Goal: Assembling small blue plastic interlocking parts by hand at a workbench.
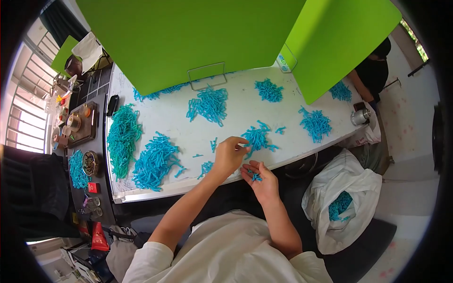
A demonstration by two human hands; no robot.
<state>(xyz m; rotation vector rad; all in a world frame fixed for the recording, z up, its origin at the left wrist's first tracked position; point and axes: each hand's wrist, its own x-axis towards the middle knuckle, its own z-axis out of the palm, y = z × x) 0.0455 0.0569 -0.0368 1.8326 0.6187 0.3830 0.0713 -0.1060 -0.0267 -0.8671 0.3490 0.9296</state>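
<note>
My left hand (230, 154) is over the near edge of the white table (245, 99), its fingers curled together beside a small pile of blue plastic pieces (257, 139). Whether a piece sits between those fingertips, I cannot make out. Just below and to the right, my right hand (264, 183) is turned palm up, with a few small blue plastic pieces (255, 177) lying across its fingers. Close to my left wrist is a little blue cluster (206, 168), and a few loose pieces (213, 144) lie to its upper left.
More blue heaps (156, 162) and a greener heap (123, 141) cover the left side; others (207, 104) lie farther back and right (315, 124). Green boards (188, 42) stand across the table. A white sack (342, 207) holds blue pieces at right. Another person (375, 70) sits beyond.
</note>
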